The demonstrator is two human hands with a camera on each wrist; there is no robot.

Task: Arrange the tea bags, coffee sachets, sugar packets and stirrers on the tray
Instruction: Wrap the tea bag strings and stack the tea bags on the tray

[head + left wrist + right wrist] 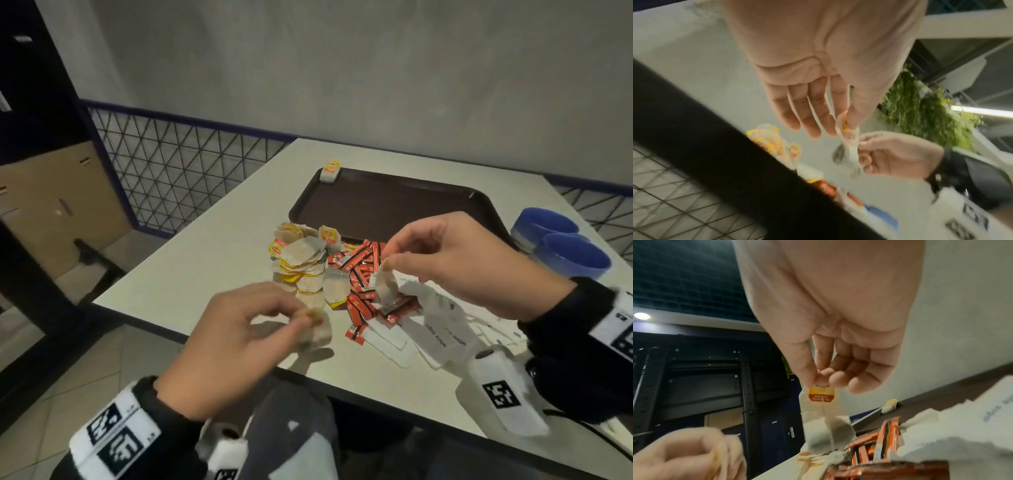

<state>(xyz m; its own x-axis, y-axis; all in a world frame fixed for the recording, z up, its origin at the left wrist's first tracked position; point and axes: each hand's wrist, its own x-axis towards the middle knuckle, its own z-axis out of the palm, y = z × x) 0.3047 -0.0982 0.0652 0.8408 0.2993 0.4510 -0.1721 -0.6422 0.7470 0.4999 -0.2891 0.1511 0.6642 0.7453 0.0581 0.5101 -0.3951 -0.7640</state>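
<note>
While both hands hover over the desk in the head view, the right hand pinches a tea bag above red coffee sachets; the left hand pinches another tea bag. One bag sits on the tray. From the left wrist, thumb and forefinger nip a tag. From the right wrist, fingertips clasp a yellow tag.

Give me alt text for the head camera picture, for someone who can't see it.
Over a white table, the right hand pinches a tea bag above mixed piles of tea bags, red sachets and white sugar packets, while the left hand grips another, blurred. Behind lies a dark brown tray with one tea bag at its far left corner.
</note>
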